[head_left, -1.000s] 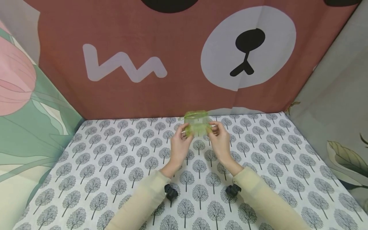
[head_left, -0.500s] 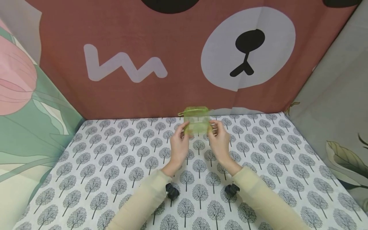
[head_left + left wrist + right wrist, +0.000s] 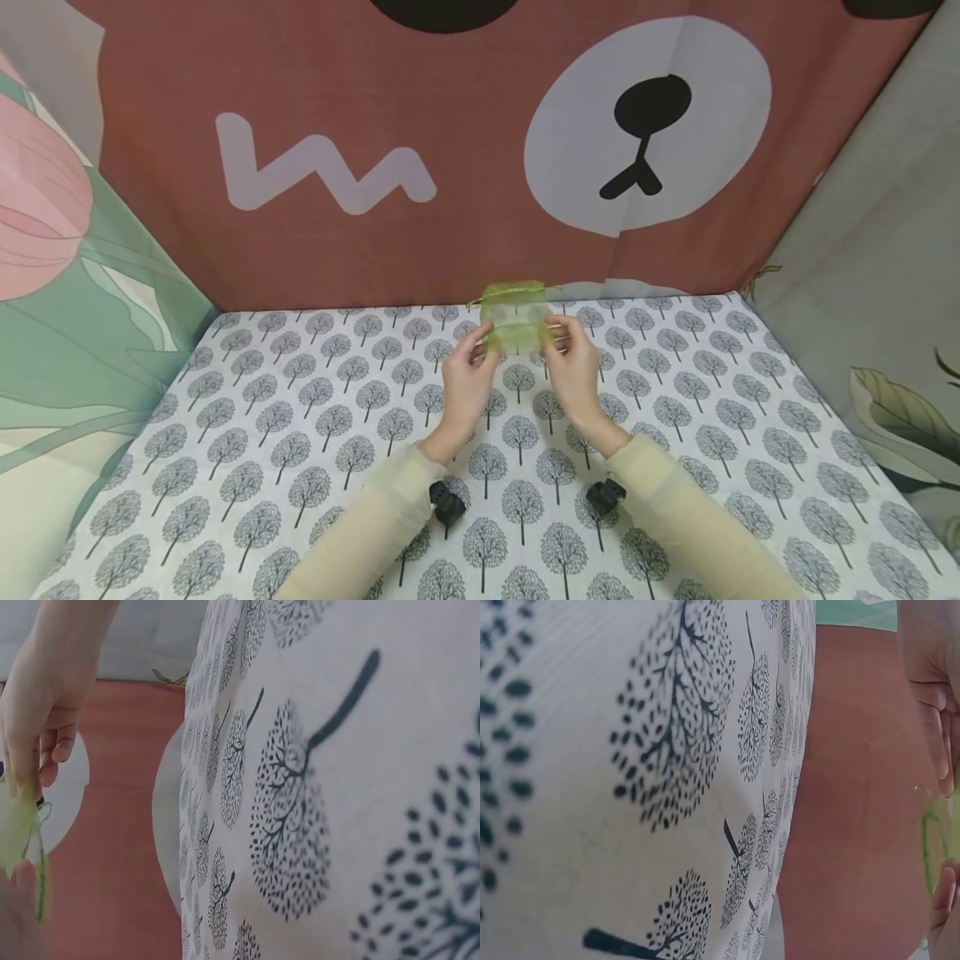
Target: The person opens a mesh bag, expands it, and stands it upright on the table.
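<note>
1. A sheer green pouch (image 3: pixel 516 315) is held up between the two hands, in front of the person; its drawstring (image 3: pixel 516 289) runs across its top edge, the ends sticking out at either side.
2. The left hand (image 3: pixel 467 379) grasps the pouch by its left side, low down, pinching it between thumb and fingers.
3. The right hand (image 3: pixel 577 373) pinches the pouch in the same way by its right side, low down.
4. Below the pouch, and apart from it, spreads a white tablecloth (image 3: pixel 300 429) printed with dark trees; both wrist views show the gap.
5. Nearer the person than the pouch are two pale yellow sleeves (image 3: pixel 363 521), each with a small black device (image 3: pixel 448 504) at the wrist.
6. Behind the pouch stands a reddish-brown backdrop (image 3: pixel 345 258). Above and left of the pouch it bears a white zigzag (image 3: pixel 318 171); above and right, a white muzzle (image 3: pixel 566 158) with black nose and mouth.
7. Well left of the pouch hangs a pink-and-green flowered curtain (image 3: pixel 52 350); well right, a grey curtain (image 3: pixel 870 267) with leaves.
</note>
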Demonstrator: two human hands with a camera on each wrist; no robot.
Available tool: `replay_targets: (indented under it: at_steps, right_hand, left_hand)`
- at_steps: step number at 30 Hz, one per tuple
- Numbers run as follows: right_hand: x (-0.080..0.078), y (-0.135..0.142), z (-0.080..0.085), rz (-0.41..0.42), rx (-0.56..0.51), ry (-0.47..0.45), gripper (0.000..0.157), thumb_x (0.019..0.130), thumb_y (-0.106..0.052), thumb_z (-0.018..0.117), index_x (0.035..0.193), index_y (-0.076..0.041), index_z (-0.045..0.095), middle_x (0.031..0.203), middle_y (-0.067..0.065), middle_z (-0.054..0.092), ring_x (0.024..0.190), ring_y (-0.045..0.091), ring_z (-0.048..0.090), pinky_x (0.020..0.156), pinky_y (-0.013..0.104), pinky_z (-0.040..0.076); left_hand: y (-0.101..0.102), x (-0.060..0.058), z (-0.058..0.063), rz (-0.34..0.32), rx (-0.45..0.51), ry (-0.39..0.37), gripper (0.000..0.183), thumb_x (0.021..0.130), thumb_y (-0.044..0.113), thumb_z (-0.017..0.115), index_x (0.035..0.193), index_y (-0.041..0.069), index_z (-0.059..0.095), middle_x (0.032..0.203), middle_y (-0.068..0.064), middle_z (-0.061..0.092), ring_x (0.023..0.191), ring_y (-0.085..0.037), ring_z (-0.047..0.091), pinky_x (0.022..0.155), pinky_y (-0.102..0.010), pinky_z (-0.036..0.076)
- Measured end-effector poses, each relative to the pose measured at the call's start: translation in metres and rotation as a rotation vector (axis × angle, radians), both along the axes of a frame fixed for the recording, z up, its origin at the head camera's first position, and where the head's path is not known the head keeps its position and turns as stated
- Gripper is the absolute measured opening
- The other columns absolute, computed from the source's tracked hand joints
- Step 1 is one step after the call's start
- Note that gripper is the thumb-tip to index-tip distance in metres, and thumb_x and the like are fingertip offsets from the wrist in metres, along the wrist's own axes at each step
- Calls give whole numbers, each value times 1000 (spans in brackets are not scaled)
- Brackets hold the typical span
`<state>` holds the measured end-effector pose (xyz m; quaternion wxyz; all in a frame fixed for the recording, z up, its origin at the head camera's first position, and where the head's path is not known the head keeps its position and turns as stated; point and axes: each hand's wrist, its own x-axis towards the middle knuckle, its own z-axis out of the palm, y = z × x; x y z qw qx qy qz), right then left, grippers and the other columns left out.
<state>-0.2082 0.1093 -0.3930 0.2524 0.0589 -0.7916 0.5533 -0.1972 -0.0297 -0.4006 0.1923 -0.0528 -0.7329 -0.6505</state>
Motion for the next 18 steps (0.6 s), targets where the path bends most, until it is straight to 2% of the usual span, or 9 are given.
replay_targets:
  at_steps: [3,7,9,12,18]
  right_hand:
    - [0,-1,0,-2,18,23,19,89,-4,63,107,1,61,78,18,66,61,6,55,52,12,47]
    - [0,-4,1,-32,54,70,18,89,-2,61,106,2,61,67,16,61,55,0,49,49,12,45]
    - [-1,-4,0,-45,71,81,19,89,1,58,108,2,60,66,16,60,54,3,48,49,12,44]
    - [-1,-5,-1,-57,104,71,22,89,3,55,110,2,59,72,16,62,58,10,52,52,13,45]
    - [1,-5,-2,-40,138,46,24,90,3,53,113,3,58,94,21,67,64,22,58,53,14,47]
  left_hand:
    - [0,-1,-1,35,-2,-3,35,89,-3,53,123,3,62,119,-18,67,93,-28,69,67,-18,58]
    - [2,0,-1,56,32,24,36,88,-8,51,120,3,63,118,-19,67,93,-29,69,68,-17,58]
    - [3,0,0,59,39,53,36,87,-9,51,119,1,63,118,-20,67,95,-30,69,73,-21,60]
    - [3,0,0,66,12,95,35,88,-10,50,120,-2,62,119,-21,66,95,-31,68,75,-25,61]
    - [3,1,0,83,-7,109,35,89,-9,51,122,-4,60,123,-22,63,97,-33,68,76,-21,60]
